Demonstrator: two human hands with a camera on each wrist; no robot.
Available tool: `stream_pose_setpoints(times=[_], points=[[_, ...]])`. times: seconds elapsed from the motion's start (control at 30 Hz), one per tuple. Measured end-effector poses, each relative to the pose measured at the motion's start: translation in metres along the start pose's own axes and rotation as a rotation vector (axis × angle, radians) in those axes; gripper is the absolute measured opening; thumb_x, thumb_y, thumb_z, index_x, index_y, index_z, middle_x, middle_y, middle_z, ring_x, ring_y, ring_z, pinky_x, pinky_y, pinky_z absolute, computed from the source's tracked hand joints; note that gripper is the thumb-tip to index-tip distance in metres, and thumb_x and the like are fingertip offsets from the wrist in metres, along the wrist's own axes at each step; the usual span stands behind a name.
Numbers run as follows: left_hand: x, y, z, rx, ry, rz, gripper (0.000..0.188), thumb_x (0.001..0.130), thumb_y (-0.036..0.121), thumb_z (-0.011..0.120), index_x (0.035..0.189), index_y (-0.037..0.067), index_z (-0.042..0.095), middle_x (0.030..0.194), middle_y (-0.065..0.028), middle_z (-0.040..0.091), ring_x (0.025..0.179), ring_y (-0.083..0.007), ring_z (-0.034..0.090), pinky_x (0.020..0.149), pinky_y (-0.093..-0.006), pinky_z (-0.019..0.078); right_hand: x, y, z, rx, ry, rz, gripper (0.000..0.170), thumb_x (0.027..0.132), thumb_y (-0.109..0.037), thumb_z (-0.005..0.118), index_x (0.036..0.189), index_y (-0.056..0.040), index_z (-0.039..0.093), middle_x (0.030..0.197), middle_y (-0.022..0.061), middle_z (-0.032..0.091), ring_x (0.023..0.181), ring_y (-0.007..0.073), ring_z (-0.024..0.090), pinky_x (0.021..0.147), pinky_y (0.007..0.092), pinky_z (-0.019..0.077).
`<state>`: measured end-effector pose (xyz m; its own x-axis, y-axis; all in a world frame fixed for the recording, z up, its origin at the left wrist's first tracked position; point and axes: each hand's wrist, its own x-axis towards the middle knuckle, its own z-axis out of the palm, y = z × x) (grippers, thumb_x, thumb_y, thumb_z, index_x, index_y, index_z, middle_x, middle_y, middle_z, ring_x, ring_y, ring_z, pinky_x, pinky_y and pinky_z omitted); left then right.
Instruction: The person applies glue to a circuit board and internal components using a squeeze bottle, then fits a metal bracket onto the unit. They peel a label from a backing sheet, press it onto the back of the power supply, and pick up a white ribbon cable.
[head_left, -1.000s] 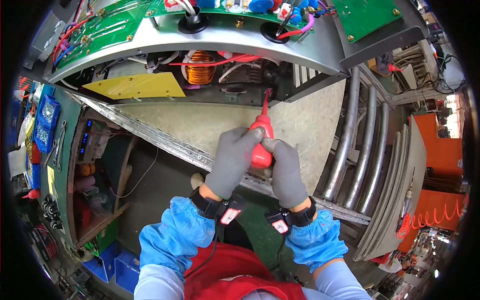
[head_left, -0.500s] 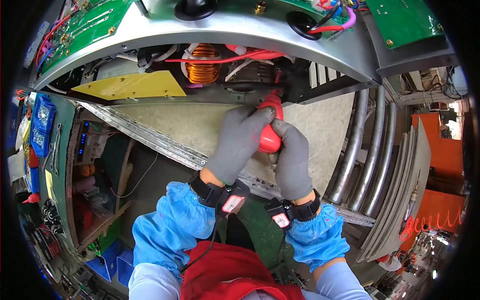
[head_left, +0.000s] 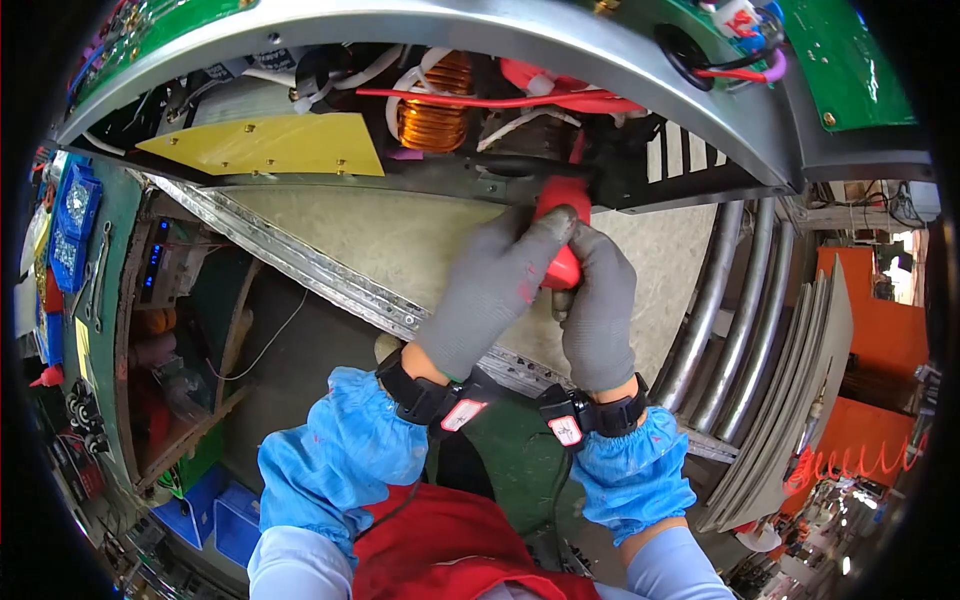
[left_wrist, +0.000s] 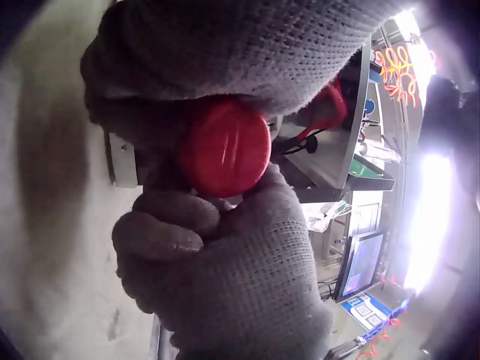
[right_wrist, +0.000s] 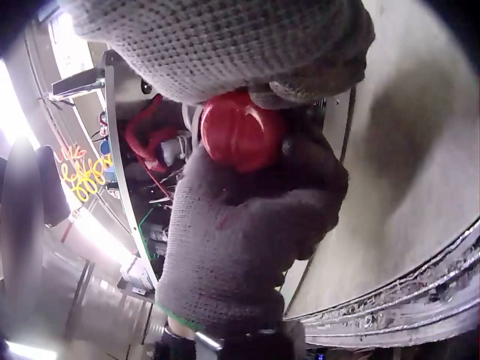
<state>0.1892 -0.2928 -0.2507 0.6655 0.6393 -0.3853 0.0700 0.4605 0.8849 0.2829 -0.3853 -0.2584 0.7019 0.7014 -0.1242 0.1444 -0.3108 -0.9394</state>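
Both grey-gloved hands grip a red bottle (head_left: 563, 262) between them in the head view. The left hand (head_left: 490, 285) curls round it from the left, and the right hand (head_left: 601, 315) holds it from the right. The bottle's top end reaches the lower edge of an open metal housing (head_left: 450, 187); its tip is hard to make out there. The round red base (left_wrist: 226, 147) faces the left wrist camera, with gloved fingers above and below. The right wrist view also shows the base (right_wrist: 241, 132) between both gloves.
Inside the housing are a copper coil (head_left: 433, 105), red and white wires and a yellow sheet (head_left: 262, 146). Green circuit boards (head_left: 850, 65) lie on top. Metal rollers (head_left: 708, 318) and stacked panels (head_left: 780, 400) stand at the right, a shelf unit (head_left: 190, 340) at the left.
The red bottle, held in both hands, has moved up and slightly right, its narrow nozzle passing into the housing's opening. The housing appears larger and nearer in the head view.
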Motion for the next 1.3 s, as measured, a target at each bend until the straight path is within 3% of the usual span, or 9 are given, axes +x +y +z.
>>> stream_pose_setpoints(times=[0.07,0.17,0.27,0.37,0.77,0.97,1.07,1.2,1.3], points=[[0.004,-0.005,0.004,0.011,0.073,0.007,0.043,0.098,0.038,0.060,0.102,-0.004,0.066,0.078,-0.0100,0.065,0.070,-0.0152,0.059,0.064,-0.0334,0.0477,0.005,-0.001,0.004,0.109,0.029,0.115,0.032,0.104,-0.028,0.046,0.102,-0.0045,0.067,0.072,0.0010,0.056,0.048,0.0054,0.044,0.043,0.0227,0.0345],[0.020,-0.021,0.006,-0.021,0.075,0.084,0.043,0.096,0.043,0.061,0.113,0.004,0.065,0.090,-0.0029,0.064,0.072,-0.0092,0.059,0.057,-0.0245,0.0464,0.012,-0.005,0.011,0.241,0.088,0.198,0.032,0.103,-0.031,0.048,0.103,-0.0052,0.067,0.068,-0.0001,0.054,0.048,0.0053,0.044,0.042,0.0229,0.0334],[0.024,-0.009,0.012,-0.020,0.111,0.020,0.041,0.095,0.041,0.063,0.112,0.005,0.066,0.092,-0.0032,0.064,0.072,-0.0091,0.059,0.057,-0.0248,0.0465,0.018,-0.006,0.010,0.345,0.099,0.263,0.033,0.102,-0.034,0.050,0.100,-0.0063,0.067,0.062,-0.0006,0.050,0.047,0.0060,0.043,0.042,0.0234,0.0322],[0.031,-0.014,0.008,-0.177,0.060,0.067,0.038,0.094,0.040,0.064,0.110,0.005,0.067,0.088,-0.0030,0.064,0.071,-0.0089,0.058,0.057,-0.0253,0.0463,0.022,-0.004,0.014,0.313,0.120,0.294,0.033,0.101,-0.037,0.053,0.097,-0.0072,0.067,0.057,-0.0005,0.048,0.045,0.0068,0.042,0.041,0.0240,0.0314],[0.034,-0.017,0.006,-0.182,0.062,0.164,0.033,0.096,0.037,0.062,0.100,0.006,0.070,0.080,-0.0004,0.062,0.063,-0.0067,0.054,0.053,-0.0236,0.0418,0.022,-0.014,0.017,0.350,0.145,0.302,0.034,0.098,-0.033,0.059,0.085,-0.0024,0.065,0.060,0.0010,0.051,0.048,0.0079,0.046,0.043,0.0269,0.0332],[0.025,-0.009,0.002,-0.111,0.033,0.077,0.032,0.097,0.036,0.060,0.095,0.006,0.070,0.076,-0.0005,0.063,0.062,-0.0070,0.056,0.053,-0.0241,0.0429,0.018,-0.016,0.008,0.421,0.042,0.402,0.033,0.099,-0.034,0.057,0.086,-0.0049,0.064,0.061,0.0001,0.052,0.048,0.0074,0.047,0.043,0.0253,0.0338],[-0.012,-0.007,-0.006,-0.216,-0.030,-0.070,0.033,0.097,0.037,0.060,0.092,0.006,0.069,0.075,-0.0013,0.064,0.063,-0.0073,0.058,0.054,-0.0238,0.0429,-0.014,-0.019,0.008,0.261,0.035,0.428,0.034,0.099,-0.036,0.055,0.086,-0.0057,0.061,0.062,-0.0004,0.052,0.048,0.0070,0.047,0.043,0.0243,0.0349],[-0.086,-0.032,-0.031,-0.075,-0.031,-0.045,0.029,0.099,0.031,0.056,0.101,0.002,0.061,0.079,-0.0006,0.061,0.067,-0.0073,0.054,0.060,-0.0245,0.0443,-0.085,-0.031,0.006,0.175,-0.213,0.381,0.032,0.100,-0.033,0.054,0.086,-0.0040,0.056,0.064,0.0020,0.053,0.051,0.0081,0.049,0.046,0.0257,0.0388],[-0.148,-0.051,-0.049,-0.206,0.122,0.057,0.030,0.097,0.025,0.060,0.105,-0.004,0.062,0.089,-0.0069,0.062,0.082,-0.0107,0.058,0.073,-0.0292,0.0486,-0.121,-0.043,0.023,0.126,-0.375,0.384,0.030,0.099,-0.028,0.057,0.092,0.0001,0.058,0.069,0.0029,0.056,0.054,0.0084,0.051,0.050,0.0262,0.0420]])
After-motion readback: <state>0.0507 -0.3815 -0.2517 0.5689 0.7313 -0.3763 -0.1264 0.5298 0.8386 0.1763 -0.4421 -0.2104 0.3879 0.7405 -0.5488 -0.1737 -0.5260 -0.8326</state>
